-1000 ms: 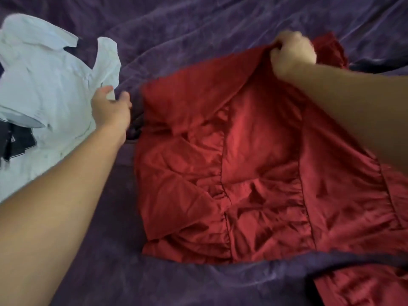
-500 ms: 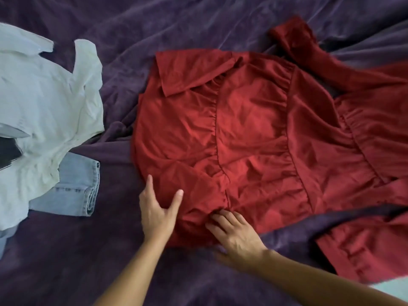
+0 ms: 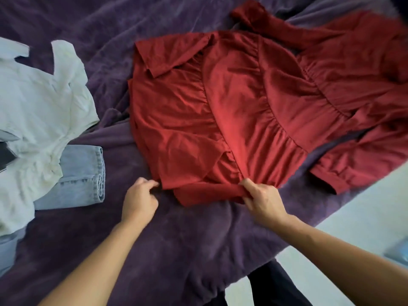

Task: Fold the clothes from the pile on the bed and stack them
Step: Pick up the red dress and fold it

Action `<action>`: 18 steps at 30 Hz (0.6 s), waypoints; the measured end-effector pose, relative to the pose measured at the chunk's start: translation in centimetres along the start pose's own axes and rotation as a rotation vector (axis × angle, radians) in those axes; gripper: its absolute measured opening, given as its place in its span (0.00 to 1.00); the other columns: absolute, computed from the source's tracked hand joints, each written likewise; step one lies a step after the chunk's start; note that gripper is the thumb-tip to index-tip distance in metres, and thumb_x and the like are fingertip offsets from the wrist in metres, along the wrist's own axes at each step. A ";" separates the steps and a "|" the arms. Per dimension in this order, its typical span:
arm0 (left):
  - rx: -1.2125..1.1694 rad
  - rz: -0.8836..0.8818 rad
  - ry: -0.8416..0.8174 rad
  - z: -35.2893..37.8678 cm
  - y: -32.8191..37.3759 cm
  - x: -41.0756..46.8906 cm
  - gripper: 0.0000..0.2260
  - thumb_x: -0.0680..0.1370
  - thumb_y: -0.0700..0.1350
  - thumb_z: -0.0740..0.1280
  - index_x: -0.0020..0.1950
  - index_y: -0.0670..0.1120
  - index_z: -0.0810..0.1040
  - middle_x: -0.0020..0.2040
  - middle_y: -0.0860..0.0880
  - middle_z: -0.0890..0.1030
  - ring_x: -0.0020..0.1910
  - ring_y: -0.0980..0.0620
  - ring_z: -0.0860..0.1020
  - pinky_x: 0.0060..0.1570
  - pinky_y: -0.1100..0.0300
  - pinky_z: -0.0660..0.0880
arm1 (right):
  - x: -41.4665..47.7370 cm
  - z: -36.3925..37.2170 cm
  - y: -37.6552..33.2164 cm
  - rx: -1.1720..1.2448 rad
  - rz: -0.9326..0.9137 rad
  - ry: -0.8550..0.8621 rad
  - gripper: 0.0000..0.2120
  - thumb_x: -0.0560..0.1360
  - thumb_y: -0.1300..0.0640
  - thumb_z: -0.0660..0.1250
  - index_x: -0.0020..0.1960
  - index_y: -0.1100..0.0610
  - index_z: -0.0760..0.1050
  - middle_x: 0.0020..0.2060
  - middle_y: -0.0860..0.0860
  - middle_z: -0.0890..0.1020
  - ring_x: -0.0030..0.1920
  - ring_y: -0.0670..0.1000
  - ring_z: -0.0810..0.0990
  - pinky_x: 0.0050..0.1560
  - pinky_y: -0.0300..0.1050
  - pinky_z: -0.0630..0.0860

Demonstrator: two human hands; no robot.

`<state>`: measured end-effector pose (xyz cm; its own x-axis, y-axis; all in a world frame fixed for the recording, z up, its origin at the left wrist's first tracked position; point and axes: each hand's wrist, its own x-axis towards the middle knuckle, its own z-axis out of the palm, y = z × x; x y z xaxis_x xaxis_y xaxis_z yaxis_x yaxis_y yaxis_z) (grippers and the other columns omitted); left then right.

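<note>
Got the red dress spread over the middle and upper right of the frame on the purple bed cover, running long from the near hem at bottom centre up to the sleeves and collar at top right. Pinching a rolled strip of that hem with the right hand, thumb on top. Left hand right at the hem's left corner, fingers curled, can't tell if actually gripping cloth or just touching it. Both hands at the near edge, right one further onto the fabric. Probably calls for lifting the hem and folding it away, up the frame along that long axis. No basket or box anywhere, just a white shirt lying over jeans at the left edge, well apart from the dress, likely the stacking spot.
</note>
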<state>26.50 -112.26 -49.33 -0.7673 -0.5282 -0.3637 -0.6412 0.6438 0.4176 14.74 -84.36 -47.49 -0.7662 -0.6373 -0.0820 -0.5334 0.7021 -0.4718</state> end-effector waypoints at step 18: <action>0.534 0.592 0.005 7.3 6.5 -3.4 0.20 0.56 0.39 0.75 0.48 0.47 0.82 0.54 0.42 0.78 0.58 0.38 0.75 0.54 0.46 0.71 | -2.2 -1.4 11.2 -0.312 0.079 -0.112 0.15 0.74 0.54 0.60 0.55 0.56 0.82 0.63 0.55 0.79 0.69 0.58 0.71 0.63 0.59 0.65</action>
<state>25.02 -102.24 -51.48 -0.9792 -0.0169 -0.2024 -0.0346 0.9959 0.0841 9.94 -74.63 -51.40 -0.7750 -0.5956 -0.2114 -0.5708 0.8032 -0.1703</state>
